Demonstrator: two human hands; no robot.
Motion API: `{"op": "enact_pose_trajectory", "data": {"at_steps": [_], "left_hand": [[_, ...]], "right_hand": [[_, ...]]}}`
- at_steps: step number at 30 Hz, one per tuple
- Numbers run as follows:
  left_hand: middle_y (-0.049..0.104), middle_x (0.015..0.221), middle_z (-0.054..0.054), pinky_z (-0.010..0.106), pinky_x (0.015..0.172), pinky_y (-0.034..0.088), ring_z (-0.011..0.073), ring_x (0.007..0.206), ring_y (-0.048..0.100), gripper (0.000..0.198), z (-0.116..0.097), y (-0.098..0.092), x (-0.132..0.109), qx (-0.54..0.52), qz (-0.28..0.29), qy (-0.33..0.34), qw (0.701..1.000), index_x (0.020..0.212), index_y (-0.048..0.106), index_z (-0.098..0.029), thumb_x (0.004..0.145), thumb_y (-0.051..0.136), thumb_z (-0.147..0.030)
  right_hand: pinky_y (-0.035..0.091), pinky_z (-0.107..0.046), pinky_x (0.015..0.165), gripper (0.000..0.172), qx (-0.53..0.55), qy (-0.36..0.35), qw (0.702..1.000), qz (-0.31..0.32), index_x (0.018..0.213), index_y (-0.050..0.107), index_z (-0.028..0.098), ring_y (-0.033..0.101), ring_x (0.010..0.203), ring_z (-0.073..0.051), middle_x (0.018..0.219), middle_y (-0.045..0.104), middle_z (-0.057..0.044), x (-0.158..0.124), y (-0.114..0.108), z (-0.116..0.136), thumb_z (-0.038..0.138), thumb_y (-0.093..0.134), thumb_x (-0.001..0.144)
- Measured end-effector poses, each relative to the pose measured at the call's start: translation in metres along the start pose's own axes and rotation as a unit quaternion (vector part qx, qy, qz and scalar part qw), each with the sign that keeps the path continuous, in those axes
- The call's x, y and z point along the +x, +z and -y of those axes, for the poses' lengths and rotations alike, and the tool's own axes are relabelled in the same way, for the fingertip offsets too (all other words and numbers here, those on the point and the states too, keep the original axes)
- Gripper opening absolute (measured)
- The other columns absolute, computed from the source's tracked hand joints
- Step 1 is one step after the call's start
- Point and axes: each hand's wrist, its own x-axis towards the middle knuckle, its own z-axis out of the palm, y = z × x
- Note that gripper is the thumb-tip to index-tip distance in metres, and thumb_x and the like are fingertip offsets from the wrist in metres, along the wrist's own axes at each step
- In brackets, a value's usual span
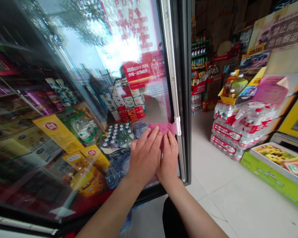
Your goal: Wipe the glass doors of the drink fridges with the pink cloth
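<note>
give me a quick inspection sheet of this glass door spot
surface: glass door in a black frame, reflective, shelved goods behind it
job's things: pink cloth against the glass under both hands
clutter: green-and-white box on the tiled floor, right of the door
grippers: bare left hand and right hand side by side, flat on the cloth
cables: nothing seen
surroundings: shrink-wrapped bottled water packs stacked on the floor, shelves of drinks beyond

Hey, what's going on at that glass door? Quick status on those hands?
Left hand and right hand flat on a pink cloth. Cloth against the glass door. Metal hinge right beside the cloth.
</note>
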Motion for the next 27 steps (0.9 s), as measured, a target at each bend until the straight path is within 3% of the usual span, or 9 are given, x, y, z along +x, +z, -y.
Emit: {"op": "enact_pose_trajectory", "data": {"at_steps": [3, 7, 12, 16, 22, 27], "left_hand": [[0.061, 0.165, 0.003, 0.049, 0.111, 0.053, 0.0269, 0.15, 0.06, 0.048, -0.007, 0.003, -0.014, -0.051, -0.013, -0.025, 0.998, 0.154, 0.064, -0.029, 0.108, 0.05, -0.023], [0.061, 0.164, 0.007, 0.047, 0.114, 0.05, 0.0252, 0.153, 0.057, 0.049, -0.009, -0.005, -0.03, -0.096, -0.021, -0.032, 0.995, 0.153, 0.062, -0.023, 0.107, 0.047, -0.017], [0.062, 0.163, 0.011, 0.046, 0.118, 0.049, 0.0244, 0.151, 0.06, 0.045, 0.009, -0.017, -0.062, -0.122, -0.03, -0.07, 0.99, 0.152, 0.059, -0.021, 0.107, 0.051, -0.019], [0.064, 0.161, 0.013, 0.046, 0.118, 0.051, 0.0241, 0.148, 0.063, 0.048, 0.022, -0.018, -0.095, -0.134, -0.037, -0.113, 0.984, 0.155, 0.053, -0.021, 0.107, 0.054, -0.019], [0.065, 0.16, 0.012, 0.044, 0.119, 0.055, 0.0232, 0.147, 0.064, 0.051, 0.018, -0.012, -0.129, -0.17, -0.05, -0.163, 0.971, 0.156, 0.052, -0.023, 0.105, 0.057, -0.018], [0.063, 0.162, 0.012, 0.043, 0.12, 0.057, 0.0232, 0.149, 0.062, 0.056, 0.016, -0.012, -0.143, -0.195, -0.058, -0.202, 0.958, 0.158, 0.051, -0.023, 0.103, 0.058, -0.016]], "right_hand": [[0.042, -0.073, 0.131, 0.071, -0.024, -0.027, 0.999, -0.001, 0.179, 0.021, 0.027, 0.033, 0.17, -0.036, 0.18, 0.036, -0.02, -0.003, 0.008, -0.016, 0.023, 0.047, 0.113], [0.04, -0.072, 0.133, 0.08, -0.074, -0.163, 0.984, 0.003, 0.18, 0.015, 0.024, 0.027, 0.172, -0.035, 0.18, 0.035, -0.021, 0.012, 0.005, -0.048, 0.016, 0.052, 0.11], [0.047, -0.065, 0.131, 0.076, -0.154, -0.32, 0.931, 0.083, 0.176, 0.03, 0.018, 0.026, 0.172, -0.037, 0.179, 0.038, -0.021, 0.047, -0.026, -0.074, 0.013, 0.059, 0.106], [0.042, -0.065, 0.135, 0.069, -0.221, -0.409, 0.875, 0.132, 0.17, 0.04, 0.005, 0.02, 0.173, -0.039, 0.178, 0.036, -0.026, 0.073, -0.05, -0.076, 0.01, 0.06, 0.103], [0.046, -0.07, 0.13, 0.065, -0.265, -0.474, 0.824, 0.161, 0.165, 0.039, -0.008, 0.011, 0.172, -0.048, 0.179, 0.021, -0.033, 0.09, -0.061, -0.061, 0.003, 0.054, 0.102], [0.044, -0.077, 0.128, 0.082, -0.275, -0.444, 0.837, 0.163, 0.173, 0.019, -0.006, 0.011, 0.171, -0.052, 0.179, 0.013, -0.037, 0.089, -0.054, -0.057, 0.004, 0.057, 0.102]]}}
